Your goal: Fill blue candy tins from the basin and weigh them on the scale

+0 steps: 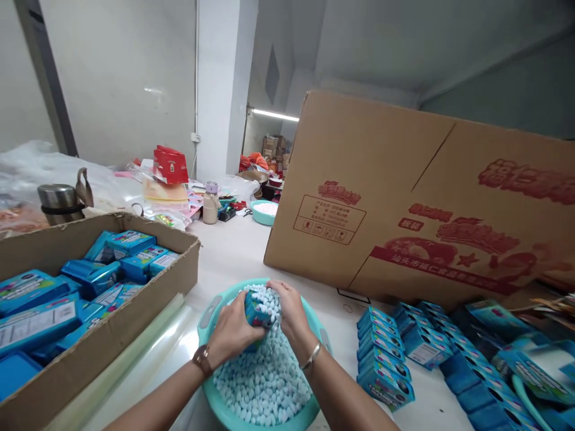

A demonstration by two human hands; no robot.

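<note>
My left hand [236, 328] grips a small blue printed box [254, 311], tilted over a turquoise basin [209, 392]. Pale blue, pebble-like candies [265, 392] fill much of the basin. More of them are heaped at the box's open end. My right hand [290, 308] curls around that heap, its fingers bent against the candies beside the box. Part of the box is hidden by my fingers and the candies. A watch is on my left wrist and a bangle on my right.
On the left, a cardboard tray [191, 263] holds several blue boxes. Rows of blue boxes [386, 359] stand right of the basin. A large brown carton [386, 239] leans behind them. Further back are a tumbler [210, 206], a red packet [171, 164] and another turquoise basin [263, 220].
</note>
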